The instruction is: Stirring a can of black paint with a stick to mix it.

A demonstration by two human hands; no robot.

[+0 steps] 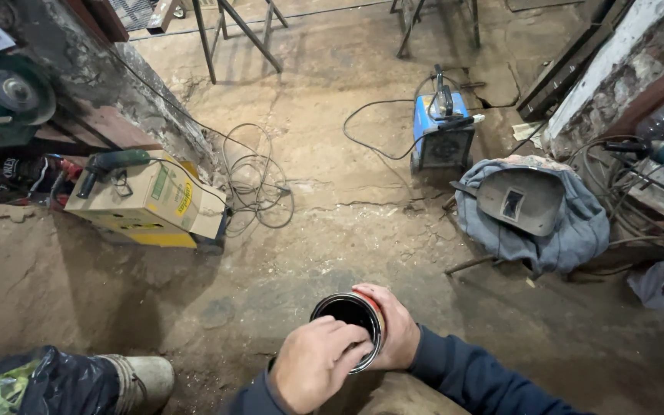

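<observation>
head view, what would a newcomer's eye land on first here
First, the open round tin with its dark inside, low in the middle: the right hand wraps its side and the left hand rests its fingers on the rim. Beyond it on the dirt floor stands a blue welding machine, with a welding mask lying on grey cloth to its right.

A small round metal can (351, 319) with a red band on its side and a shiny rim is open, its inside black. It is tilted, mouth facing up toward the camera, well below the blue welding machine (441, 131) on the dirt floor.
</observation>
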